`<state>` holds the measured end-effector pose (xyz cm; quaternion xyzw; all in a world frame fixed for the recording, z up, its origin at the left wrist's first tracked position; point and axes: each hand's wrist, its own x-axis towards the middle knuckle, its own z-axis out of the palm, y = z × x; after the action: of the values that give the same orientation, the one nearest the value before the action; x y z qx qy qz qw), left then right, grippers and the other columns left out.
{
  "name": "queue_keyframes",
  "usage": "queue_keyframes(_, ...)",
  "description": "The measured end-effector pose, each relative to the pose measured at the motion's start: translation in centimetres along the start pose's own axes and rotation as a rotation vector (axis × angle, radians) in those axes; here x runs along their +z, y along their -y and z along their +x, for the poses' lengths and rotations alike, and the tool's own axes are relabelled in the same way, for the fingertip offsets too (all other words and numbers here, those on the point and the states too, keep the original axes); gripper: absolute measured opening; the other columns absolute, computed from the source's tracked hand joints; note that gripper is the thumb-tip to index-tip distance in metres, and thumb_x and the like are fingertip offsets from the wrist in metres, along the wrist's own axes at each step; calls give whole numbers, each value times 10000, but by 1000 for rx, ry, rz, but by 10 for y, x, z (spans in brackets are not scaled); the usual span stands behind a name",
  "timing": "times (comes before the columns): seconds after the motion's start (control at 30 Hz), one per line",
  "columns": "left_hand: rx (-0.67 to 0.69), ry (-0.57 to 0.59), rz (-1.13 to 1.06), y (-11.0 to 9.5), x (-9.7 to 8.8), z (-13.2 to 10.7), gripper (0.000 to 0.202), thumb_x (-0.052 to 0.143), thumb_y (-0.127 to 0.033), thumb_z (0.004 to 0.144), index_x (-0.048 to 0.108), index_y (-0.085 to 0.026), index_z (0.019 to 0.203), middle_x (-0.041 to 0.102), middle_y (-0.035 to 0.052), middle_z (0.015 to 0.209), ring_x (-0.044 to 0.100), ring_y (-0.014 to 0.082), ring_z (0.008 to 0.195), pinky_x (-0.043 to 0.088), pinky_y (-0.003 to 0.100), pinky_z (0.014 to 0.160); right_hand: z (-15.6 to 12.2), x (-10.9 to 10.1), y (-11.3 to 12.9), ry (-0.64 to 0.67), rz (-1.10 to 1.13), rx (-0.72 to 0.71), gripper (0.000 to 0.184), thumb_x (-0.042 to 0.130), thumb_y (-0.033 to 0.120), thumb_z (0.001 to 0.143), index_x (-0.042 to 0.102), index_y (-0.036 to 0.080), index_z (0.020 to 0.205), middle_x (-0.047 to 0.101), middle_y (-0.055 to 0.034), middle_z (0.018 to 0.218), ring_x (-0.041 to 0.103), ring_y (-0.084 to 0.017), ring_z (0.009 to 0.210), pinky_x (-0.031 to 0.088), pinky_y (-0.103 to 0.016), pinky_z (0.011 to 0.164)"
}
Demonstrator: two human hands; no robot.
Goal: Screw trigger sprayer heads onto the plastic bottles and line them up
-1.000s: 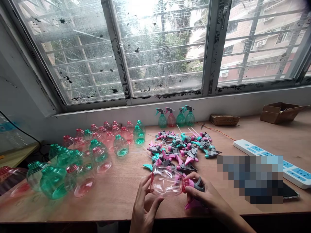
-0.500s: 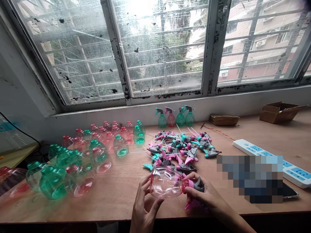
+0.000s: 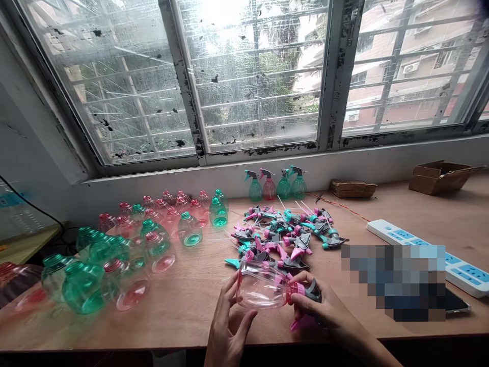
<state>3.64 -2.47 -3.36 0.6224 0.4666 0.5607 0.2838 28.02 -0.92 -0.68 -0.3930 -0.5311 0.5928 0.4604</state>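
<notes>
A clear pink spray bottle lies on its side in the air over the table's front part, its base to the left. My left hand cups the base end, fingers against it and the thumb below. My right hand closes round the neck end, thumb and fingers pinching the pink collar of the grey-and-pink trigger sprayer; its pink trigger points down. The sprayer sits at the bottle's mouth; whether its thread is tight I cannot tell. Just beyond lies a heap of loose trigger sprayers, pink, teal and grey.
Several open pink and green bottles, such as a green bottle, stand at the left. Several bottles with sprayers, including a pink one, line the wall. On the right are a power strip, a phone, a flat carton and an open box.
The pink bottle has turned slightly about its length, its highlights shifting. Both hands stay almost where they were, still at the base and collar.
</notes>
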Motion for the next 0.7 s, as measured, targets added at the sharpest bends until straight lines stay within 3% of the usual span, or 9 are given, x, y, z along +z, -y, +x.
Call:
queue_keyframes(0.23, 11, 27, 30, -3, -4, -1, 557, 724, -492, 874, 595, -304, 1382, 501, 113, 1553, 597, 349, 1306, 570, 449, 1041, 2, 0, -2, 10, 4, -22, 395, 775, 528, 831, 612, 197, 972, 740, 2, 660, 666, -200, 632, 474, -294, 647)
queue_keyframes(0.53, -30, -41, -16, 0, -1, 0, 481, 720, -488, 878, 656, -305, 1318, 552, 100, 1518, 680, 321, 1196, 635, 390, 935, 1, 0, -1, 2, 4, -14, 390, 781, 526, 822, 615, 197, 952, 746, 0, 662, 667, -203, 636, 472, -296, 645)
queue_keyframes(0.7, -53, 10, -25, -4, -3, 1, 466, 734, -449, 880, 653, -311, 1318, 544, 92, 1519, 682, 311, 1192, 635, 393, 952, 1, 1, 2, 4, 35, -16, 375, 791, 507, 822, 612, 193, 923, 730, 2, 672, 653, -187, 624, 480, -291, 636)
